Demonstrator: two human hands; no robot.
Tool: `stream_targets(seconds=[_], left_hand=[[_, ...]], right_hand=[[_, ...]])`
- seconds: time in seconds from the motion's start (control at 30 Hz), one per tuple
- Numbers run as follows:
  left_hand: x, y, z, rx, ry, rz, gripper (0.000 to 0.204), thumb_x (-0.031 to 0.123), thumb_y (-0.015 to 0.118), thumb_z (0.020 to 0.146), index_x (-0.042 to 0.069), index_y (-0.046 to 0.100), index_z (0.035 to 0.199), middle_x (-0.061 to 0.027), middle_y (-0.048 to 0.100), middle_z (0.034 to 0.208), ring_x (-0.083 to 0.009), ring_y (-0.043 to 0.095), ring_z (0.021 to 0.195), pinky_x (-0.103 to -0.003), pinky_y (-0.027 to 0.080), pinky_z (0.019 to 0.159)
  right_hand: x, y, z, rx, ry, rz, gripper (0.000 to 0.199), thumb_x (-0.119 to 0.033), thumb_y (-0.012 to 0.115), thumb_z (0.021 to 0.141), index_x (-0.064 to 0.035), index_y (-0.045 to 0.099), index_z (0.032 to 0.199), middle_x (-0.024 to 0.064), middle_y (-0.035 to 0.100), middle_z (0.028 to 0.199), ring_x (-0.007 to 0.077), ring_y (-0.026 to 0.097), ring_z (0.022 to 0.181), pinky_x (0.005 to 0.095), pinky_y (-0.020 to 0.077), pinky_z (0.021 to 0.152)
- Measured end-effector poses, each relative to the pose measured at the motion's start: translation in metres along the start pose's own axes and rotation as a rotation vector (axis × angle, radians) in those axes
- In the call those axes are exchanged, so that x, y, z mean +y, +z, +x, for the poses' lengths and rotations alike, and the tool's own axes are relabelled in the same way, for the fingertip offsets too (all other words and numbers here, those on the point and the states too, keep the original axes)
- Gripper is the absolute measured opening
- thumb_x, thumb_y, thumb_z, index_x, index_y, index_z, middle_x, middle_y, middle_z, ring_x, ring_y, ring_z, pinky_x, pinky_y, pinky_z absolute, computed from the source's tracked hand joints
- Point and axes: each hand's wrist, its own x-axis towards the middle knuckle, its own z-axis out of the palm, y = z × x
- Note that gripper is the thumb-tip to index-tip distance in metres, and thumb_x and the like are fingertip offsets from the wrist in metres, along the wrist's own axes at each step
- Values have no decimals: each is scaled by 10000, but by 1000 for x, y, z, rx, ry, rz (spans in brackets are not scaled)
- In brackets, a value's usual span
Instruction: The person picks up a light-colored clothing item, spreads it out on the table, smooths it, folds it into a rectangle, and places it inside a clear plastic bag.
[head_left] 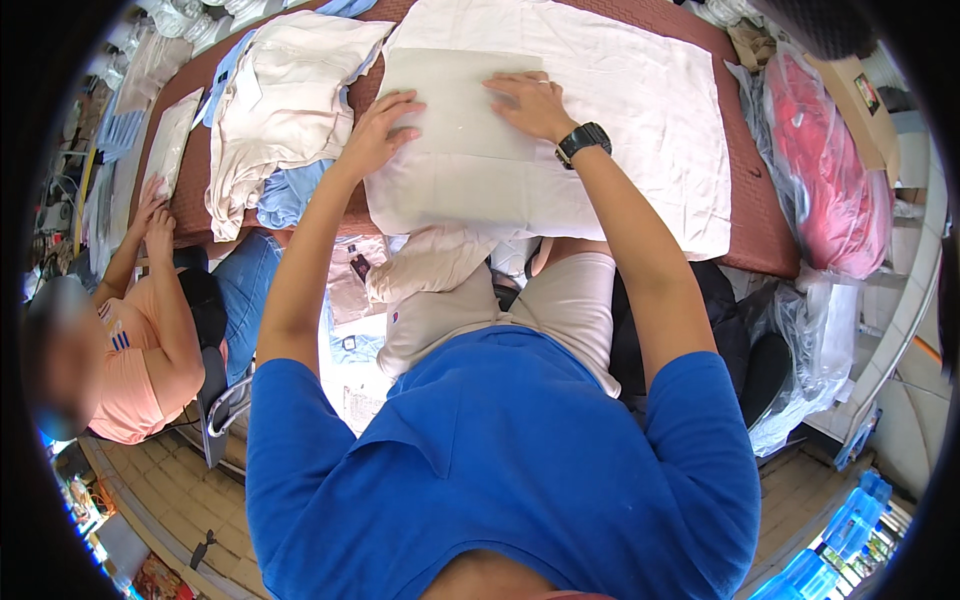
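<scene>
A cream cloth, seemingly a garment, lies spread over the brown-covered table in front of me. On its left part rests a thin, pale rectangular sheet, perhaps card or plastic. My left hand touches the sheet's left edge, fingers apart and lightly bent. Near the sheet's upper right corner, my right hand lies with its fingers stretched out; a black watch is on that wrist. Neither hand grips anything. More cream fabric hangs below the table edge by my lap.
Crumpled cream garments and light blue ones lie left of the cloth. Further left, a seated person's hands are at a flat packet. Clear bags with red contents and a cardboard box stand at the right.
</scene>
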Motion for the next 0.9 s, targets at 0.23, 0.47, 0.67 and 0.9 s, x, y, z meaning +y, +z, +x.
stream_targets(seconds=[0.23,0.47,0.67,0.9], left_hand=[[7,-3,6,-46,-6,60,426,138,742,863,114,659,1280,-93,534,1468,-322,431,1398,-445,356,1154],[30,-2,22,-264,-12,14,610,156,839,739,191,653,1319,-61,438,1556,-349,326,1461,-479,282,1207],[43,-12,18,-315,-82,130,732,89,864,640,221,649,1327,-48,407,1581,-359,294,1476,-481,250,1226],[36,-10,10,-248,-55,113,692,62,841,686,242,647,1325,-44,438,1554,-347,315,1462,-485,273,1207]], right_hand=[[11,9,-13,34,-15,10,516,-432,688,879,-324,618,1379,-32,421,1584,387,297,1442,585,234,1172],[9,12,-14,39,-16,-24,538,-438,688,892,-317,595,1408,-42,390,1603,341,292,1450,585,242,1179],[22,22,-10,105,-78,55,517,-406,694,896,-281,612,1391,-4,407,1595,379,288,1469,601,189,1195],[16,18,-12,70,-58,75,501,-399,678,920,-265,605,1398,16,392,1604,357,265,1500,657,168,1185]])
